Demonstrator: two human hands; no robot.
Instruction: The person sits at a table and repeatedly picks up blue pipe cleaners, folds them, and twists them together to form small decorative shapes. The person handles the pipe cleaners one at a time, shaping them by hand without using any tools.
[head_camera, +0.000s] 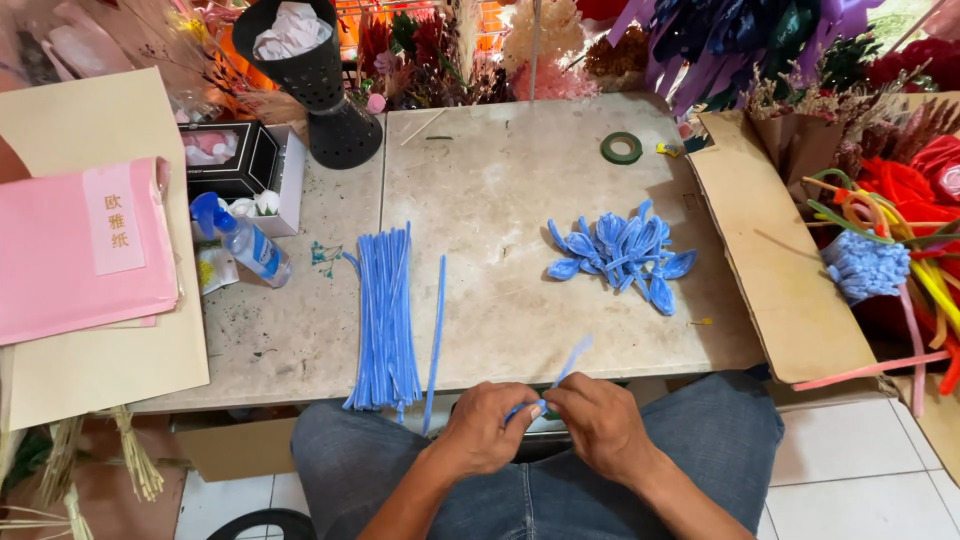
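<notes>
A light blue pipe cleaner (562, 380), bent near its lower end, is pinched between both hands (545, 425) just off the desk's (500, 200) near edge, its free end slanting up and right.

The stone tabletop (500, 200) is lying just beyond the grip. A bundle of straight blue pipe cleaners (385, 320) is resting just up and left of the grip, with a single blue pipe cleaner (436, 330) lying beside it. Up and right, a heap of looped blue petals (622, 250) is sitting. Far beyond, a green tape roll (621, 148) is lying flat. Far left, a spray bottle (245, 240) is lying on its side.
</notes>
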